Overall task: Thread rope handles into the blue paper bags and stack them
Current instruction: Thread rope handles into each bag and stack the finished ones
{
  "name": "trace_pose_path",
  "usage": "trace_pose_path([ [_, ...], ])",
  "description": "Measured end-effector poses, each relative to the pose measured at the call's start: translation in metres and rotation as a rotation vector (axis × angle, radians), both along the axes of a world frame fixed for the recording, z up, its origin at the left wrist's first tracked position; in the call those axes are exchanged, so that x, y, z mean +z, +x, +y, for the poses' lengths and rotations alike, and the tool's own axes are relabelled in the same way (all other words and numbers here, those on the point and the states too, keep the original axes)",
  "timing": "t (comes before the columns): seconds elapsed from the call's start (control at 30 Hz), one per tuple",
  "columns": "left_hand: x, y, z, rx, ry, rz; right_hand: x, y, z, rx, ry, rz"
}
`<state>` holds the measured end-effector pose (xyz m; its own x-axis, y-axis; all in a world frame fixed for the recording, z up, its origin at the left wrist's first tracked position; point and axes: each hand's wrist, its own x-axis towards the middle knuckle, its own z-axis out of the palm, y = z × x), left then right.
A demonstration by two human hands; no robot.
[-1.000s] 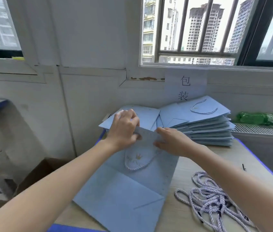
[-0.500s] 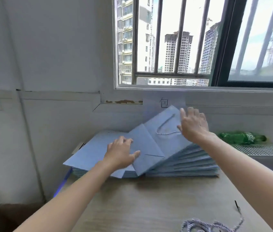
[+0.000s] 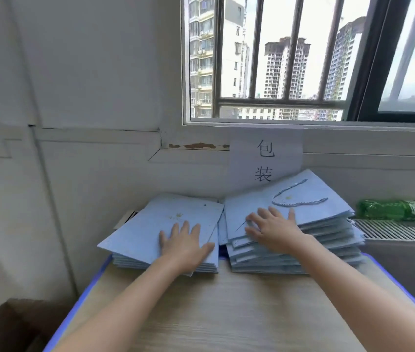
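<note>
Head view showed, at far left, a brown cardboard box (image 3: 10, 323) low beside the table (image 3: 226, 313). On the table's far left lay the left stack (image 3: 150, 229) of flat blue paper bags; its top bag showed bare punched holes and no rope. The left hand (image 3: 184, 243) rested flat on that top bag, fingers straight and spread, gripping nothing. Just right of it, touching or nearly so, stood the taller right stack (image 3: 297, 250), whose top bag carried a threaded rope handle (image 3: 295, 199). The right hand (image 3: 275, 226) lay spread on that bag's near left corner, fingers straight, holding nothing.

Judging by this, the right stack was finished work and the left stack remained to be threaded, so a good share of the task seemed left; no loose ropes were in view. On the wall behind the right stack hung a paper sign (image 3: 266, 158) reading "包装". Further right lay a green plastic bottle (image 3: 391, 210); its label was too blurred to read.
</note>
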<state>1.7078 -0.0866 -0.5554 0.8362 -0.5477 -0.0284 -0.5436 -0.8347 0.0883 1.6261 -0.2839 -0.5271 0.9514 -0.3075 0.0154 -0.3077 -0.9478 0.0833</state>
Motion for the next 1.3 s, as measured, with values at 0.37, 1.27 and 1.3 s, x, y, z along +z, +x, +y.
trace_pose_path([
  [0.37, 0.017, -0.031, 0.080, -0.162, 0.008, 0.119, 0.023, -0.025, 0.054, 0.174, 0.160, -0.163],
  [1.27, -0.028, -0.145, 0.114, -0.226, -0.128, 0.067, -0.018, -0.192, 0.128, 0.224, 0.535, 0.196],
  [1.3, -0.026, -0.142, 0.114, -0.246, -0.122, 0.080, -0.021, -0.189, 0.127, 0.229, 0.459, 0.139],
])
